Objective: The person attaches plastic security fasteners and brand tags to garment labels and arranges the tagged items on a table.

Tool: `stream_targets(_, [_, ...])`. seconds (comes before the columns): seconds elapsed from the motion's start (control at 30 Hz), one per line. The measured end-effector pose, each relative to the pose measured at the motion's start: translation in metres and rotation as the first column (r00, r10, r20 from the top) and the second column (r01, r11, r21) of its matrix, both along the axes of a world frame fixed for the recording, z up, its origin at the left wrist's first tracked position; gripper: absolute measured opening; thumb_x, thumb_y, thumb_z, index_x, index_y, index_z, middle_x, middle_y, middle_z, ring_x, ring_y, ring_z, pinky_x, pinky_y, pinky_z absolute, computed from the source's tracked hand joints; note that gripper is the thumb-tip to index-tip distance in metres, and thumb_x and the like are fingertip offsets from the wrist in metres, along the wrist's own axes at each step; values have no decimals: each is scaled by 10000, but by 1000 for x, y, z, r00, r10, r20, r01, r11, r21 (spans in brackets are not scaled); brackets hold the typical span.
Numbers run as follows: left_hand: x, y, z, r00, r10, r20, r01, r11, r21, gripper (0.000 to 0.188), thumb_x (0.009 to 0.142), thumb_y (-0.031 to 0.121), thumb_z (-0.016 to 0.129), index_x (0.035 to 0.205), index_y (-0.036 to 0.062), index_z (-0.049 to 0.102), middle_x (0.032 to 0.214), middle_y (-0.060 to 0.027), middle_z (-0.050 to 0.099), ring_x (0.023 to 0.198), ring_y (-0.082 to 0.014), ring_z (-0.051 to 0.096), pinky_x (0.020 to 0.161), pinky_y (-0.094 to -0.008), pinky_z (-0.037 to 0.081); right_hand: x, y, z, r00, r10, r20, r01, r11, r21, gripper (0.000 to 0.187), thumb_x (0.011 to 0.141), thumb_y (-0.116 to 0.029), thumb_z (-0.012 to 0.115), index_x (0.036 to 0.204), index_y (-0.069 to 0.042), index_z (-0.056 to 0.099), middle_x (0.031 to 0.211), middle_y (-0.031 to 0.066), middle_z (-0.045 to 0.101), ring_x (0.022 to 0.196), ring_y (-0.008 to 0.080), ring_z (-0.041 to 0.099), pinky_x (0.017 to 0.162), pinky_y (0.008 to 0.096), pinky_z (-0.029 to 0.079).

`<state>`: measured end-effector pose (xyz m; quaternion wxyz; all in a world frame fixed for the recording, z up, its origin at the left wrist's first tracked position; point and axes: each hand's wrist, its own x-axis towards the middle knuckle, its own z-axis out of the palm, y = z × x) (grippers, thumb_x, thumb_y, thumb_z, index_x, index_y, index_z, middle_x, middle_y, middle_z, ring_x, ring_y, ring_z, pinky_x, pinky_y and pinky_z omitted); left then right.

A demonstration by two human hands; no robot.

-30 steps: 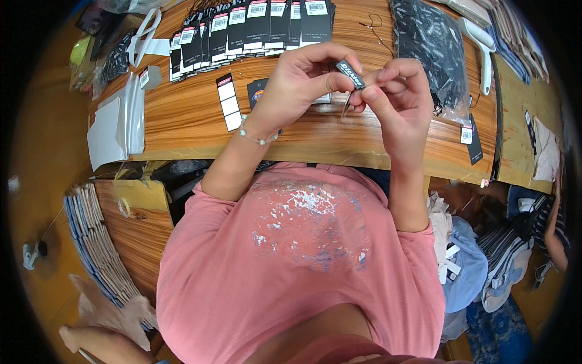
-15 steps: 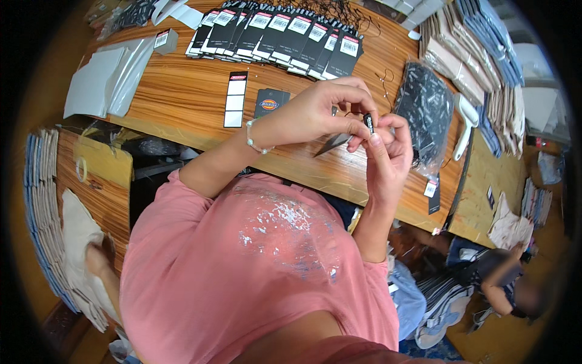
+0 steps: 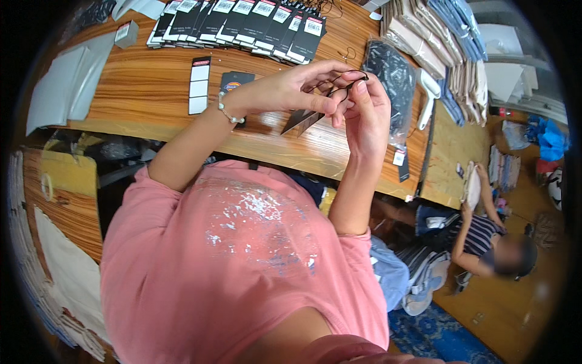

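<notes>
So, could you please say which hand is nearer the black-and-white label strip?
Left: the left hand is right of the label strip; the right hand is farther right.

My right hand (image 3: 368,118) pinches a thin black cord (image 3: 350,85), which curves toward my left hand (image 3: 288,88); beneath that, dark, flat tags (image 3: 295,121) hang tilted over the tabletop (image 3: 154,85), by its near edge.
</notes>
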<state>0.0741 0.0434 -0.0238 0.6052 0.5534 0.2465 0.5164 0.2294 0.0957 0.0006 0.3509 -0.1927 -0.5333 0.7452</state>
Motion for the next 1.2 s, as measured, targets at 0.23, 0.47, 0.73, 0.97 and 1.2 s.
stream_targets(0.23, [3,-7,-12,992,107,-62,-101,991,89,648,688,180,718,1221,21,386,1138,-56,473,1136,-154,397,979,-285,269,9,-14,12,986,-160,37,149,966,211,199,839,-115,541,954,46,547,822,145,602,566,153,555,469,224,417])
stream_targets(0.47, [-1,-19,1,969,169,-180,-127,966,225,543,697,150,705,1146,18,429,1106,-52,483,1096,-133,419,948,-269,304,5,-25,7,982,-176,-60,184,971,150,158,848,-129,539,918,13,549,840,96,586,688,119,541,582,213,419])
stream_targets(0.73, [9,-22,10,988,72,-138,-72,997,2,358,745,57,647,1054,11,472,970,-39,528,861,-67,474,772,-223,414,15,-26,2,964,-226,-143,240,967,90,139,846,-140,550,892,-9,553,872,65,567,691,101,500,651,223,415])
stream_targets(0.97, [17,-18,13,986,72,-149,-70,997,16,376,726,55,657,1052,27,471,1004,-37,513,900,-81,480,756,-225,423,29,-21,-5,943,-205,-261,174,975,-136,93,840,-101,526,897,-28,535,876,82,569,773,145,527,714,279,425])
stream_targets(1.2, [19,-12,0,983,-111,-149,81,978,-190,253,784,74,600,1015,29,508,955,-10,534,855,-63,496,703,-196,450,44,-10,-25,920,-200,-338,87,943,-320,104,845,-98,507,940,-58,499,821,83,555,808,171,530,742,324,413])
